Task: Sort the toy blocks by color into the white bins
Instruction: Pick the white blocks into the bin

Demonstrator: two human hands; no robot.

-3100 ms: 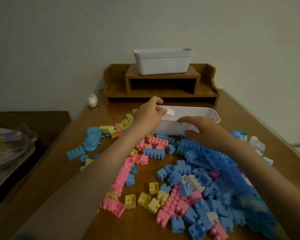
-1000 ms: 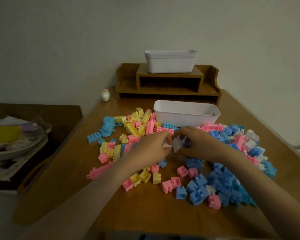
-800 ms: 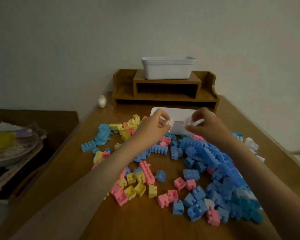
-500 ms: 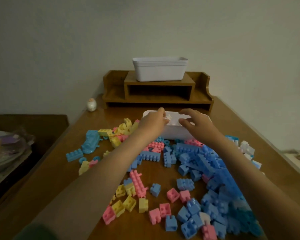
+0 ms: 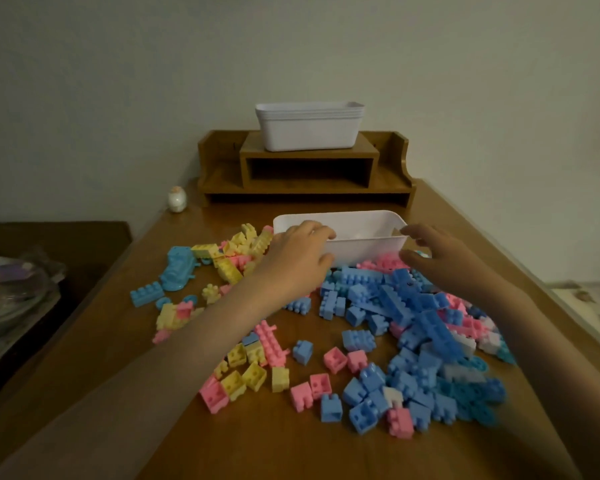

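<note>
**Toy blocks, mixed colours: tabletop lot, sorting barely begun**

Head view. The room is dim with a plain wall. A wooden tabletop [image 5: 291, 445] runs back to a wooden desk shelf [image 5: 309, 169], which carries a stack of spare white bins [image 5: 309, 133]. A small egg-shaped figure [image 5: 177, 199] stands left of the shelf.

Item: toy blocks [image 5: 395, 306] in blue, pink, yellow and a few white, strewn loose over the tabletop. Blue is heaped thick on the right and yellow is gathered on the left. One white bin [image 5: 368, 249] stands at the heap's far edge, touching the nearest blocks. Its contents cannot be read.

Left grip [image 5: 298, 252]: fingers bent over the bin's near rim, thumb in front of the outer wall. Whether it clasps the rim, a block or nothing cannot be told.

Right grip [image 5: 430, 254]: released, with fingers spread and loose and nothing in it. It hovers above the pink and blue blocks just beside the bin's right corner.

Handling, as judged: light, hard, stiff plastic, not fragile. The smooth sides are likely slick, though the studs give purchase, so a block is best pinched across two opposite flat sides. Joined pieces may need pulling apart. The nearest blocks lie under the right grip — the bulk lies nearer the person than either grip.
</note>
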